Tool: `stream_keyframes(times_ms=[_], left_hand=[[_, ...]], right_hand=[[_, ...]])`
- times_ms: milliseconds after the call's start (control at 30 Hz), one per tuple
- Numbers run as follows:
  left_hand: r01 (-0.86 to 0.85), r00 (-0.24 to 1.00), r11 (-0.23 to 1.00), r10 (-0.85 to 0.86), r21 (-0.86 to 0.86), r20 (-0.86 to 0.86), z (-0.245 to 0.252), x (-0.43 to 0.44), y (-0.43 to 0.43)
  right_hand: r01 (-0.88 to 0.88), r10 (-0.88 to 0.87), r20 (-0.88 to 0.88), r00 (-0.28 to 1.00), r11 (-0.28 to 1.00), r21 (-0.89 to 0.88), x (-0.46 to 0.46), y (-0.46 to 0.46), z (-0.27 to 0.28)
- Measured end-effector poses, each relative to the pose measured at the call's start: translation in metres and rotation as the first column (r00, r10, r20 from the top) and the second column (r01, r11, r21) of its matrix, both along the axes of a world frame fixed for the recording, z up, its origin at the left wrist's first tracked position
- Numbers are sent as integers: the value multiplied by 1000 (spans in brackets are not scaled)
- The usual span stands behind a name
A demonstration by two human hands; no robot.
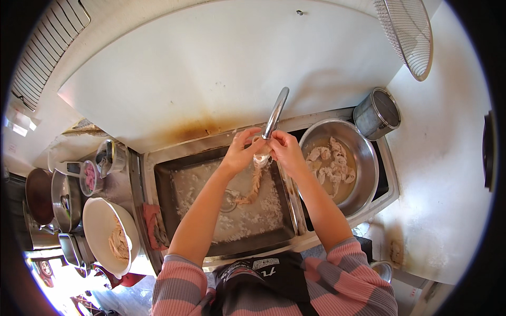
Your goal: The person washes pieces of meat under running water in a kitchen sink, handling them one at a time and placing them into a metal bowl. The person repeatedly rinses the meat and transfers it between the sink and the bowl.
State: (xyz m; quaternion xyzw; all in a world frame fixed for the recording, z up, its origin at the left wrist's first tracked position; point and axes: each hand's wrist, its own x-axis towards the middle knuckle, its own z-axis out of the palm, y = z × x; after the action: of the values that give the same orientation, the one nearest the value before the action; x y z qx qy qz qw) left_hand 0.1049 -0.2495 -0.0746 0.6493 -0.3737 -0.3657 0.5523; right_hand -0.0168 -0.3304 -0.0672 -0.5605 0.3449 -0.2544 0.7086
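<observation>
My left hand (242, 152) and my right hand (286, 152) are close together under the spout of a chrome faucet (276, 112). Between them they hold the upper end of a length of pale raw intestine (257, 177), its top stretched open around the water outlet. The strand hangs down into the left basin of a steel sink (197, 189) and curls near the drain. Whitish bits float in the shallow water around it. To the right of my right hand, a steel bowl (365, 158) holds more pale, crinkled pieces in cloudy liquid.
A metal canister (365, 114) stands behind the steel bowl. On the left are a white bowl (93, 229) of pale raw pieces, a pink cloth (151, 223), steel pans (65, 213) and plastic containers (90, 177). A wire strainer (411, 39) hangs at upper right.
</observation>
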Motion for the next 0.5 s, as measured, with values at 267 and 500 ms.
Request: stream_keyframes(times_ms=[267, 500], left_hand=[[144, 874, 985, -81, 98, -479, 2, -6, 3], [125, 916, 986, -73, 108, -395, 9, -5, -5]], right_hand=[[-47, 48, -41, 998, 999, 25, 3, 0, 3], [-24, 26, -43, 999, 998, 53, 0, 1, 10]])
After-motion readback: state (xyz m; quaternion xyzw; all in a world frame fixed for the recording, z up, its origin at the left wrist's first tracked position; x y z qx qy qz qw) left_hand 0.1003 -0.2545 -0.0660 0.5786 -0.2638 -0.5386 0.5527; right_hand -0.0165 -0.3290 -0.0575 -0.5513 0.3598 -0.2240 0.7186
